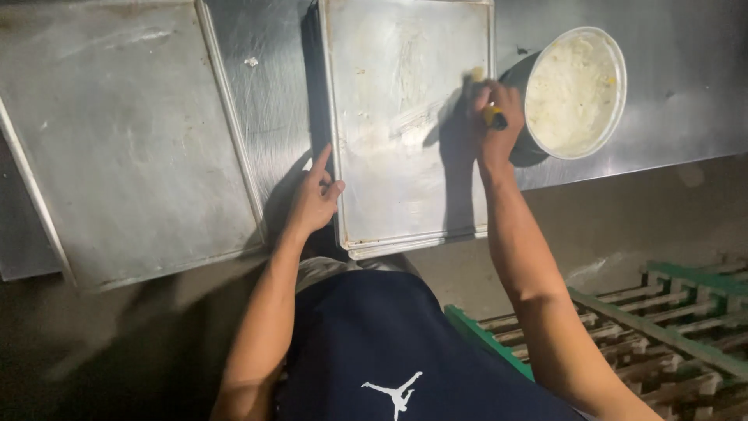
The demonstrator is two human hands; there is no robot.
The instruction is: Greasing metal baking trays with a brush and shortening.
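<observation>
My right hand is closed around a brush with a yellow and black handle, bristle end on the right rim of the middle baking tray. My left hand rests half curled on that tray's left rim, index finger pointing up along the edge, holding nothing. The tray sits on the steel counter and its near edge overhangs the counter's front edge slightly. It looks like a stack; a second rim shows under the near edge. A round tub of pale, whitish stuff stands just right of the tray, almost touching my right hand. A second tray lies at the counter's left end, tilted, its near corner also past the front edge. A bare counter strip separates the two trays. There is open steel behind and right of the tub. A green slatted crate sits on the floor to my right.
</observation>
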